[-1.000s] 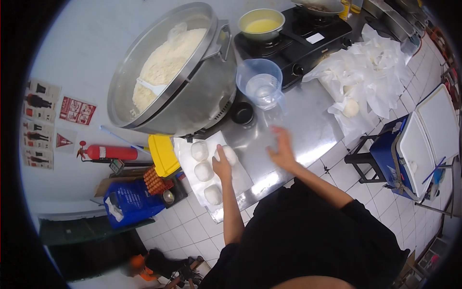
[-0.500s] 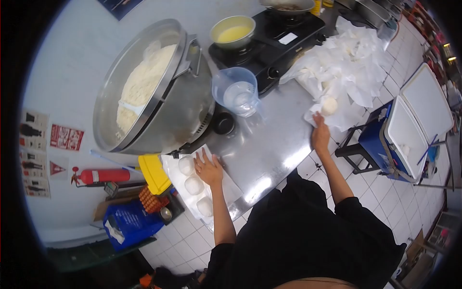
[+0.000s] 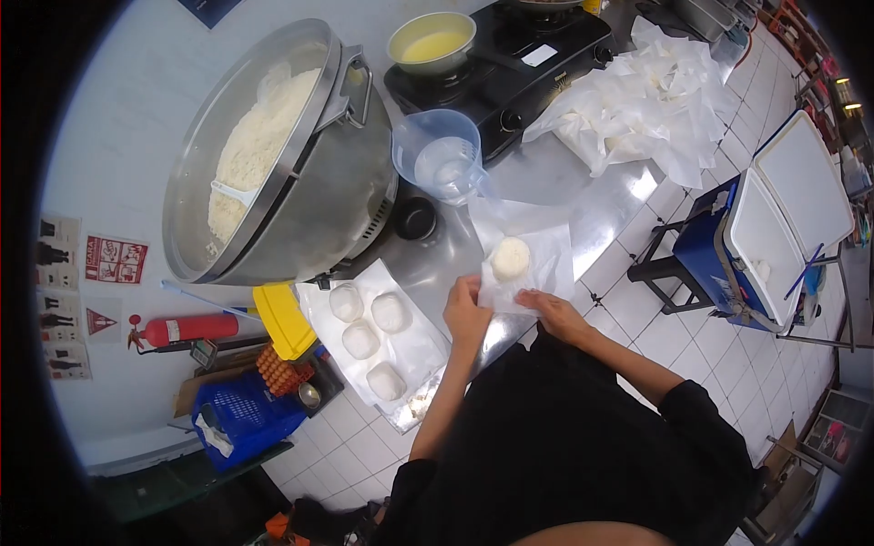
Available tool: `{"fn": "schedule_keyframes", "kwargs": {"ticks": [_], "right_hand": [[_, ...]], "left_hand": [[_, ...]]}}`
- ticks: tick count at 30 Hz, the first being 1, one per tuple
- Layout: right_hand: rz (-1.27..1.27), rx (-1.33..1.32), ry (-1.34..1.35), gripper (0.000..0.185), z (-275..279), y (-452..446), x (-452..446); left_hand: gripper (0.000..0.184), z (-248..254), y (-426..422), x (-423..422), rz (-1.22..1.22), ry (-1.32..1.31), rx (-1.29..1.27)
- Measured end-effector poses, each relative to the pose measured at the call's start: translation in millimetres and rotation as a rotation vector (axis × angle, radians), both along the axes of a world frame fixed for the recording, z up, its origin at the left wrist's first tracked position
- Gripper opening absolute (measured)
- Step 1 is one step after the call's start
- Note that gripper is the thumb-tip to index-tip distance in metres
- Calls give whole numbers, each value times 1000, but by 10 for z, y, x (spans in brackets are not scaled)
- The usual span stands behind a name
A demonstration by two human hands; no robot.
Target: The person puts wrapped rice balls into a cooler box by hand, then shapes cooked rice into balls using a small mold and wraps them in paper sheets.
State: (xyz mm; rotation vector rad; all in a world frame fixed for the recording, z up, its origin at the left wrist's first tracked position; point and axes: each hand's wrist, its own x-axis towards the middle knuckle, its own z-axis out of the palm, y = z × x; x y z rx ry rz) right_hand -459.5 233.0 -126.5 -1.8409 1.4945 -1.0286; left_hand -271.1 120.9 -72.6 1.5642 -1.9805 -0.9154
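A pale round dough piece [image 3: 510, 258] lies on a square of white paper [image 3: 550, 238] in front of me. My left hand [image 3: 466, 308] is closed on the paper's near left corner. The fingers of my right hand [image 3: 553, 313] pinch its near edge, just below the dough. To the left, several white rounded pieces [image 3: 360, 339] sit on a white sheet [image 3: 407, 337] at the table's edge; neither hand touches them.
A large steel cooker [image 3: 337, 191] of rice-like white grains, a water jug [image 3: 442, 164], a black cup [image 3: 416, 218] and a stove [image 3: 510, 86] with a pot [image 3: 431, 45] stand behind. Crumpled papers [image 3: 637, 105] lie right, near a blue cooler [image 3: 710, 246].
My right hand has brought one paper with its dough piece from the pile on the right to the middle. My left hand has left the white pieces and taken hold of that paper.
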Motion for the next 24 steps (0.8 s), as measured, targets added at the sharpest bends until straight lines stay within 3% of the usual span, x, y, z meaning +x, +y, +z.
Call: {"fn": "schedule_keyframes", "kwargs": {"ticks": [3,6,9,12,15,18,22,24], "right_hand": [[20,39,7,59,92,93,-83],[15,8,99,59,29,208,-201],[-38,-30,121,58,50,300,-324],[-100,-210,398,57,183,266,-476],[-49,-62,379,59,106,254,-658],[15,-3,345,54,145,316,-769],[19,293,3,34,463,331,-872],[-95,243,-174,21,466,193,-882]], "left_hand": [[21,-200,76,210,127,-197,-122],[21,-19,225,472,276,22,509],[30,-42,402,612,229,-227,-16],[46,74,482,510,-226,-62,-343],[60,-28,535,364,-567,-176,-382],[59,-161,575,476,-554,-208,-455],[32,-200,552,575,-504,-48,-354],[16,-260,472,558,-416,63,-271]]}}
